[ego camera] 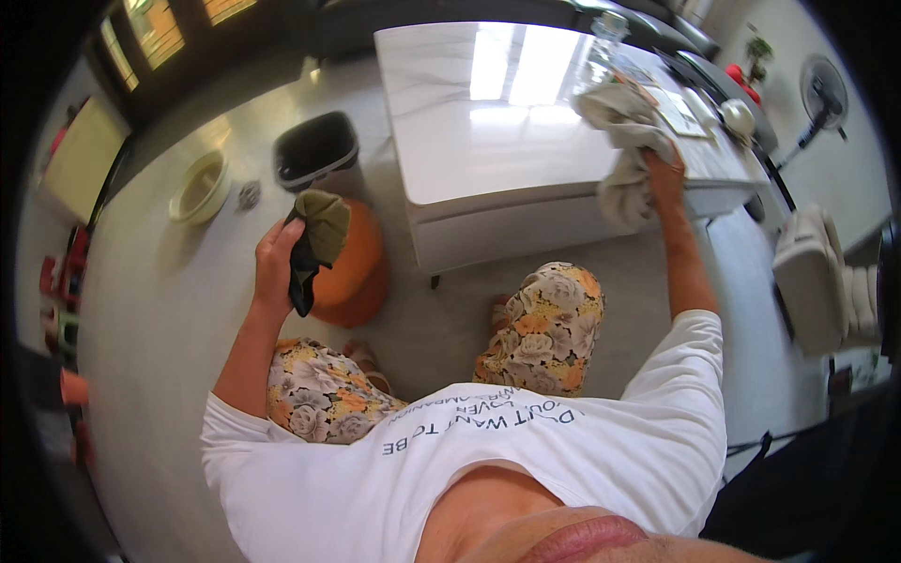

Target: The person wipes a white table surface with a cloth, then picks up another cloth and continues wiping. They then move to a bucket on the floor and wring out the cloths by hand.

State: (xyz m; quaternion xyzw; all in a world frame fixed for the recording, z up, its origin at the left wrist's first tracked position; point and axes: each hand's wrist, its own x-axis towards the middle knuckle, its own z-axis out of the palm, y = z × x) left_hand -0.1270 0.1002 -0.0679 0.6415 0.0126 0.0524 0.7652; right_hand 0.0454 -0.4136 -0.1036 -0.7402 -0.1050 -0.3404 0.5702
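Observation:
My left hand [274, 260] grips a folded olive-green and black cloth item [320, 225] by its edge, in the air over an orange round pouf [366, 264]. Whether this item is a cap or a plain piece of fabric is unclear. On the other side, my right hand [665, 176] is closed on a crumpled beige-grey cloth [623, 112]. That cloth is bunched above the right part of a glossy white marble-patterned coffee table [486, 141], and its lower end hangs in front of the table's near edge.
Beyond the pouf stands a dark-lined waste bin [317, 158], with a pale basin [200, 190] and a small grey scrubber-like object [248, 195] on the floor. A glass jar [607, 42] and papers [679, 112] lie toward the table's right. A standing fan [820, 98] and beige chair [809, 281] are farther right.

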